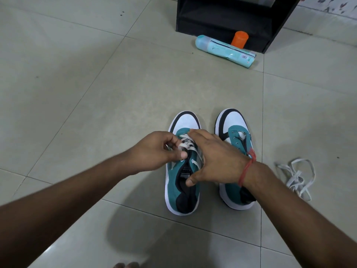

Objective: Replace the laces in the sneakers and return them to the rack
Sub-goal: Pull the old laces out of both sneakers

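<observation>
- Floor point(77, 93): pale square tiles with thin grout lines; everything noted below lies on it.
- Left hand point(154, 149): over the left side of the left sneaker, fingers curled, pinching a loop of the white lace point(186, 147) between thumb and fingers.
- Left sneaker point(182, 190): teal upper, white toe cap edged in black, white sole, toe pointing away from the person. Lace is threaded through the upper eyelets; the lower part of the lacing is hidden under the hands.
- Right hand point(216, 161): laid across the left sneaker's tongue and lacing, fingers spread and fairly straight, thumb pressing at the collar opening. A red thread band point(248, 167) is tied at its wrist.
- Right sneaker point(234, 132): just beside the left one, same colours, toe also away. Eyelets visible near the toe carry no lace; heel part is hidden by the right forearm.
- Loose lace point(297, 176): white, lying in a tangle on the floor to the right of the right sneaker, apart from it.
- Far side, upper right: black rack point(231, 14), lower shelf in shadow. In front of it a pale turquoise packet point(224, 51) lying on its side, and an orange container point(239, 38) standing behind the packet.
</observation>
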